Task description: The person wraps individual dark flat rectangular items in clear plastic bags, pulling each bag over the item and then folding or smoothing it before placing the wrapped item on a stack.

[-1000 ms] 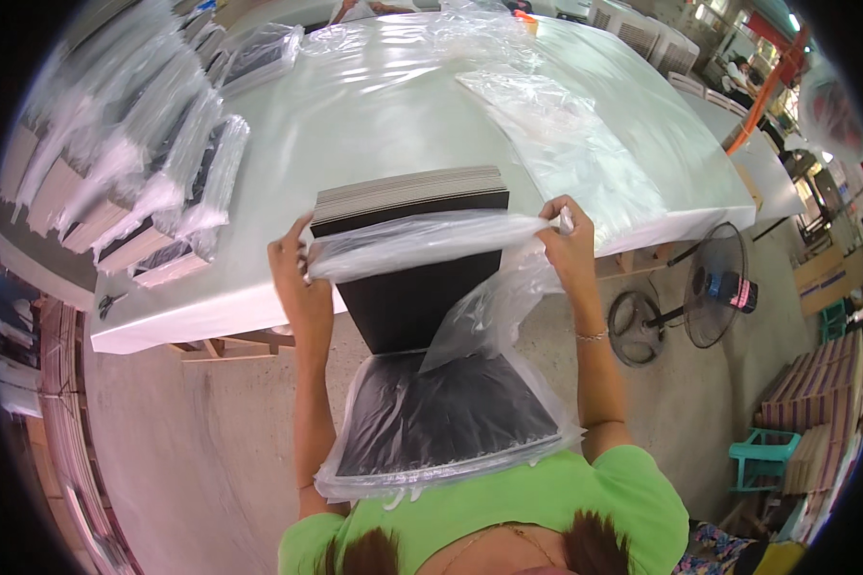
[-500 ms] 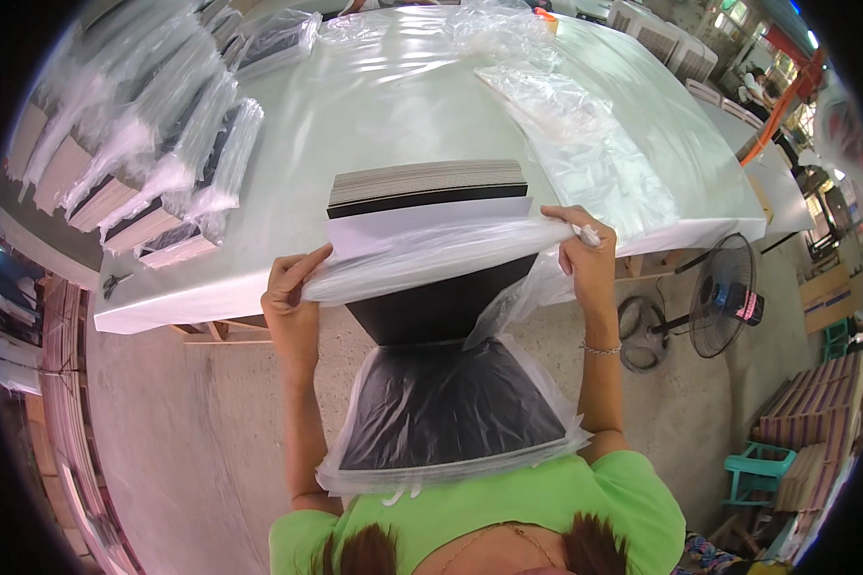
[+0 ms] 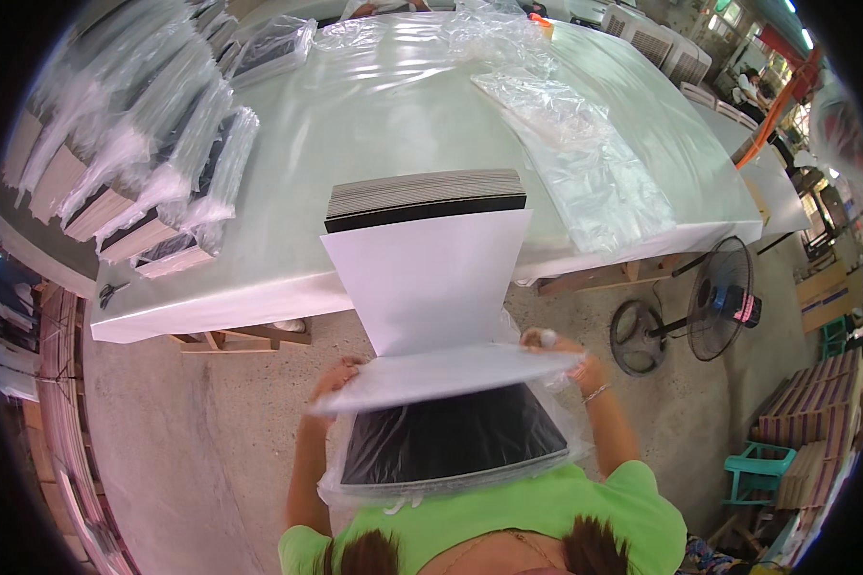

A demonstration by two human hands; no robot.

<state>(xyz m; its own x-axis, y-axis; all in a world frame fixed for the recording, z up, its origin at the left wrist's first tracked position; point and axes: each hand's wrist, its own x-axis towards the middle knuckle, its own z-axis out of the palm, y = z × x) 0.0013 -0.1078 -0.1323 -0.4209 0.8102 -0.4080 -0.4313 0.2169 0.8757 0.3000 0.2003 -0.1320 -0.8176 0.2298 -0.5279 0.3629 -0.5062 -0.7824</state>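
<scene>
While both hands (image 3: 337, 383) (image 3: 568, 358) grip its ends, clear plastic (image 3: 446, 376) stretched between them, white sheet (image 3: 426, 278) beyond

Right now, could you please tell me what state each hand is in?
Left hand: closed on one end of the gathered clear plastic, slightly blurred.
Right hand: closed on the opposite end of the same plastic.

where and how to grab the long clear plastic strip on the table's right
Probably pinch the near end of the clear plastic strip, coming from the front of the table: it lies lengthwise, limp and wrinkled, with that end close to the front edge.
</scene>
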